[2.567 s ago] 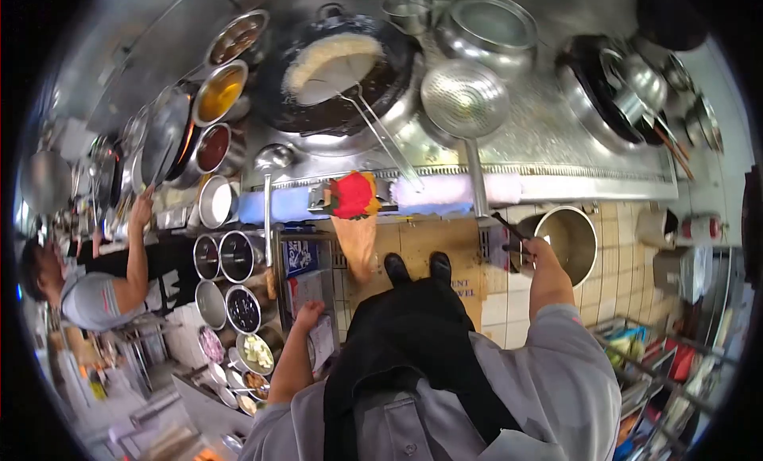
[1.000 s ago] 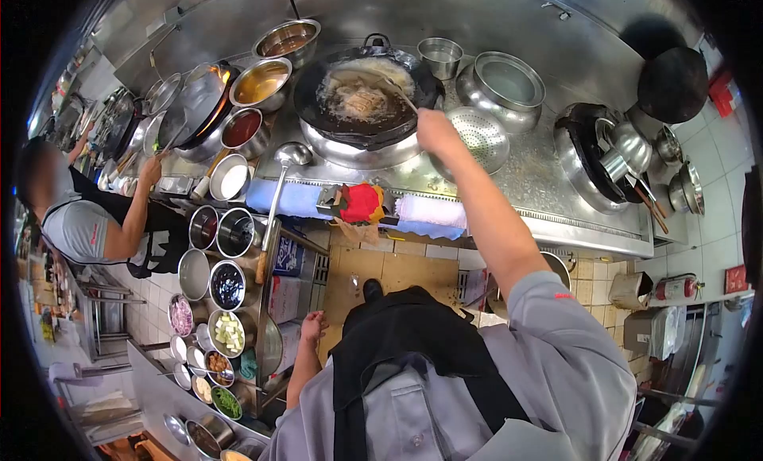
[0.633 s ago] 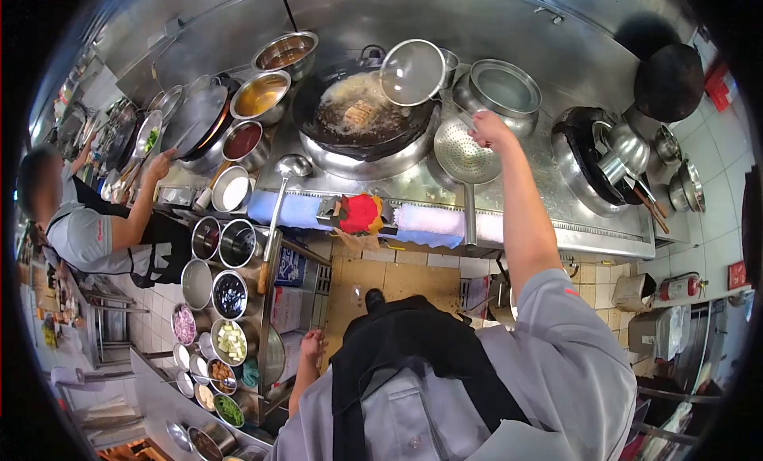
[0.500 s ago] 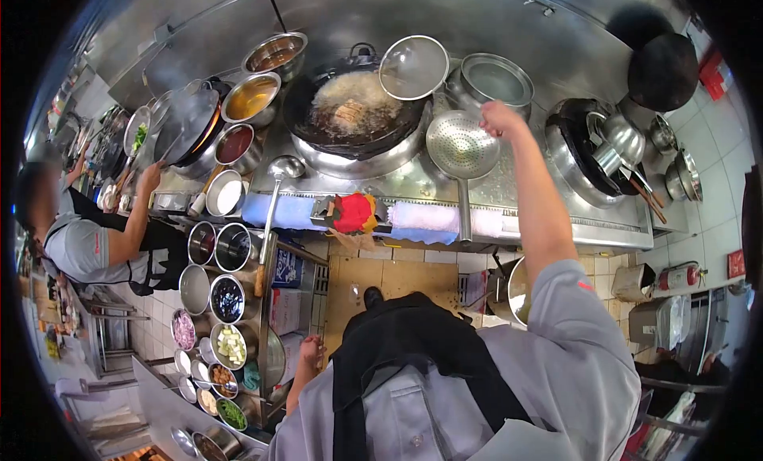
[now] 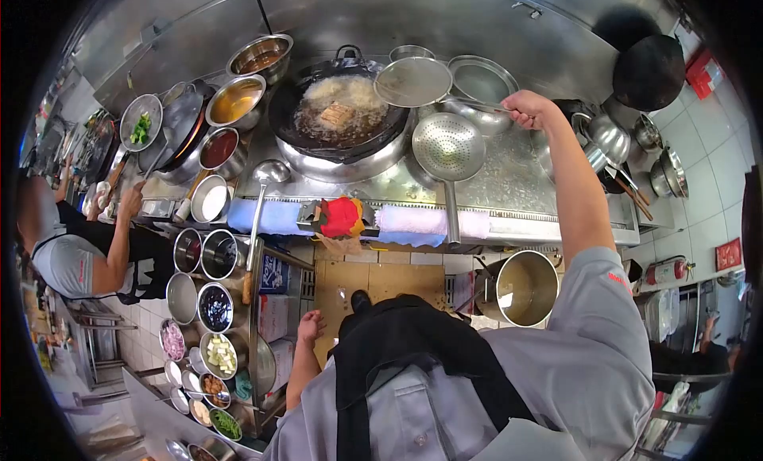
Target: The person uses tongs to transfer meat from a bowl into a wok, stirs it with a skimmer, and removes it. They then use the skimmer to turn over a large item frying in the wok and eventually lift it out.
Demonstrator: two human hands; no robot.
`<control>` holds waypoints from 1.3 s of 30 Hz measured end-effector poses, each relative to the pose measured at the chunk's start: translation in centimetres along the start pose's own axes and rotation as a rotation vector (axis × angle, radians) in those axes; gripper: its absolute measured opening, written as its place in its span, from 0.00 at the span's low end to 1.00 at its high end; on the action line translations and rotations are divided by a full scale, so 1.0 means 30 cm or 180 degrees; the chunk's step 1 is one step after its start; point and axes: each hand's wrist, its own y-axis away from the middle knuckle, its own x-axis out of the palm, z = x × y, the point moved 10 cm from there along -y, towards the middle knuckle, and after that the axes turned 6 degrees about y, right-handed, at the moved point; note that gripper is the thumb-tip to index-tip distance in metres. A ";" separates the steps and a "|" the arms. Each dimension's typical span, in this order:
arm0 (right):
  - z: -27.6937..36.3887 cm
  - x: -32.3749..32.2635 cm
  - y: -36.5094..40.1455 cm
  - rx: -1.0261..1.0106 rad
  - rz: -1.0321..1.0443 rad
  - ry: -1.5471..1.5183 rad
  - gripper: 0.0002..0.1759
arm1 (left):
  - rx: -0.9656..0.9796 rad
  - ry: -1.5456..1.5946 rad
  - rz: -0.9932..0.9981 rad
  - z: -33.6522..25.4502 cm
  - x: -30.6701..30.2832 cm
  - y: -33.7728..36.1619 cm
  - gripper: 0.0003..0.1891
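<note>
My right hand is closed round the thin handle of a round mesh strainer. The strainer is held over the right rim of a black wok, where a golden-brown piece of food lies in bubbling oil. Just below the strainer, a perforated metal ladle rests on the counter, its handle pointing toward me. My left hand hangs low beside my apron, fingers loosely curled, with nothing visible in it. Nearest to it are bowls of cut ingredients such as pale green cubes.
Metal bowls of sauce stand left of the wok, and a soup ladle lies in front. A large pot stands below the counter edge on the right. At the left, another person works at a second wok.
My right hand has moved right and slightly forward; the strainer now appears flatter and lower by the wok rim. My view has shifted a little. The co-worker's strainer with greens appears raised.
</note>
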 end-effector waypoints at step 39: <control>-0.099 -0.163 0.333 -0.0533 0.0202 -0.0123 0.10 | -0.0341 0.0198 -0.0161 0.087 -0.093 -0.002 0.06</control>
